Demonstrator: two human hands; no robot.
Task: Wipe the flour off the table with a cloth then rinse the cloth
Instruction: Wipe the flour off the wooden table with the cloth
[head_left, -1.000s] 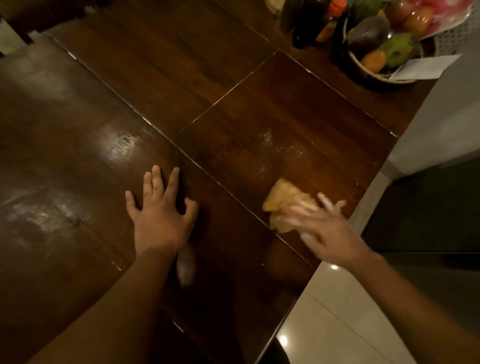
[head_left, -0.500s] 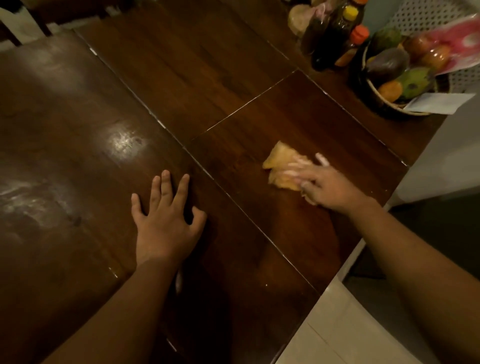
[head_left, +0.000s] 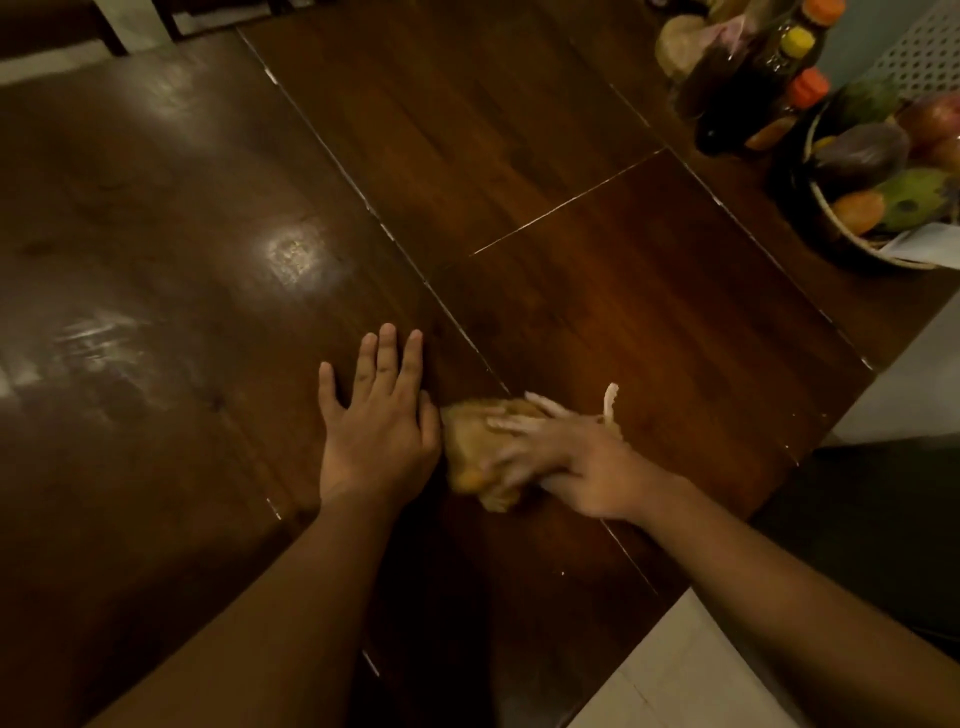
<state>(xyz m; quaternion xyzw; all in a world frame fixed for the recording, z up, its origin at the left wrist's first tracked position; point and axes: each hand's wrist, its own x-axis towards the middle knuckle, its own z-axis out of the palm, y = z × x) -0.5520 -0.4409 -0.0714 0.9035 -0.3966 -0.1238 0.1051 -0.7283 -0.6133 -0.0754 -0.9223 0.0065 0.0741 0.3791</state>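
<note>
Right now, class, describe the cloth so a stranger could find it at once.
Start at the dark wooden table, at its near edge. Under the right hand, beside the flat left hand, lies the cloth: crumpled, yellowish, the only soft thing there.

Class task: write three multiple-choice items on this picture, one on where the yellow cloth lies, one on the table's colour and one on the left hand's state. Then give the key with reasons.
1. Where is the crumpled yellow cloth on the wooden table?
A. at its far left corner
B. under the right hand, beside the left hand
C. hanging off its edge

2. What colour is the table?
A. white
B. dark brown
C. green

3. How is the left hand?
A. flat, with fingers straight
B. clenched in a fist
C. lifted off the table

Key:
1 B, the right hand's fingers press on it.
2 B, the boards are dark brown.
3 A, its palm lies on the wood.
</note>
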